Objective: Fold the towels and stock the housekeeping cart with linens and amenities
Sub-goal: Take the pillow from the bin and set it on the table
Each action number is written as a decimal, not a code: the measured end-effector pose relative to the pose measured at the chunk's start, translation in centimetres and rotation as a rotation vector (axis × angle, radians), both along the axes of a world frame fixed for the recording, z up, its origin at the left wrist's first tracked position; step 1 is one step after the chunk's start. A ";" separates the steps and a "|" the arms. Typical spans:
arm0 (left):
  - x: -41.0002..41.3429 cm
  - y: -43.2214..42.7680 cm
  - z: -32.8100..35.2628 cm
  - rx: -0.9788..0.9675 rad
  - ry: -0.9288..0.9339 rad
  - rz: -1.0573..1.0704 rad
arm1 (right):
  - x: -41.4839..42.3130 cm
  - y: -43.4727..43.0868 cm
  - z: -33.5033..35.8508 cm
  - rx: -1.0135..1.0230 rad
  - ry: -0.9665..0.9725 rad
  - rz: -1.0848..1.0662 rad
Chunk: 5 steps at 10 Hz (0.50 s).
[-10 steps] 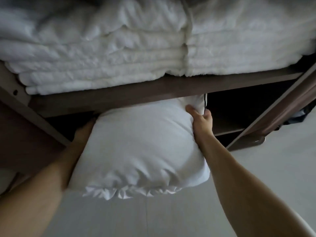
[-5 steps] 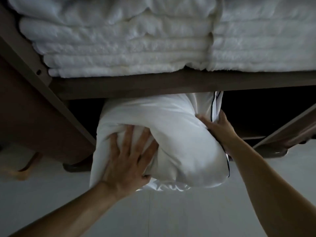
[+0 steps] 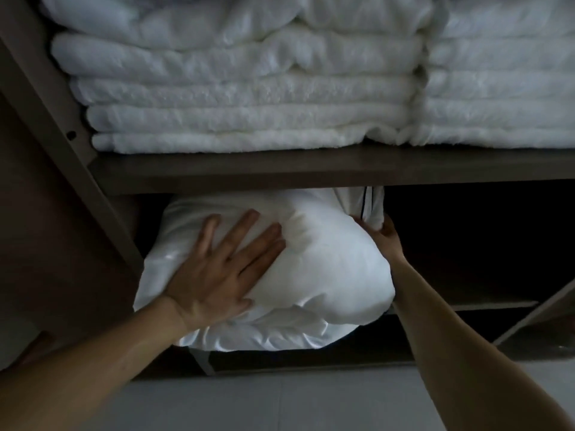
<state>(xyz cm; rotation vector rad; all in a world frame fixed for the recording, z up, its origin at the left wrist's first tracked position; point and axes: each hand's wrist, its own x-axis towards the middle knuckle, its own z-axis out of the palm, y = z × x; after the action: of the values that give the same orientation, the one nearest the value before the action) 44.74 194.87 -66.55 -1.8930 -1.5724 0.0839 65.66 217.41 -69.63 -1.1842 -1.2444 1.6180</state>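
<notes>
We pushed the pillow (image 3: 326, 269) deeper into the cart (image 3: 40, 219) than half a second before, and most of it sat under the shelf (image 3: 311, 172) just above both grips, with folded towels (image 3: 249, 119) stacked over that. Left hand (image 3: 217, 269) lay flat, fingers spread, pressing the front; right hand (image 3: 381, 236) clenched the piped corner beside it. Pillow nearly stowed, we judged; one more shove needed.

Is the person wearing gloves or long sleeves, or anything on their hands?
No gloves. The left hand and the right hand are both bare, with no rings, watch or bracelet showing. The left forearm and right forearm are bare too; no sleeve reaches into the picture.
</notes>
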 end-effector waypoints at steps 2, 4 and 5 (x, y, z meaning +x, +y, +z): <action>-3.1 2.7 -0.3 0.043 0.007 -0.037 | -4.2 4.6 -1.7 0.248 -0.036 0.095; -4.6 3.6 0.4 -0.008 -0.115 -0.044 | -3.9 5.2 -0.5 0.246 -0.105 0.078; -4.5 3.6 1.3 -0.037 -0.079 0.006 | -3.6 4.8 0.3 0.302 -0.147 0.061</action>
<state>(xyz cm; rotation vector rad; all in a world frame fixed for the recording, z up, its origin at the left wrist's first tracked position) 40.24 198.49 -65.20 -1.9415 -1.6395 0.0408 62.09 222.18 -69.33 -1.0964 -1.5696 1.3449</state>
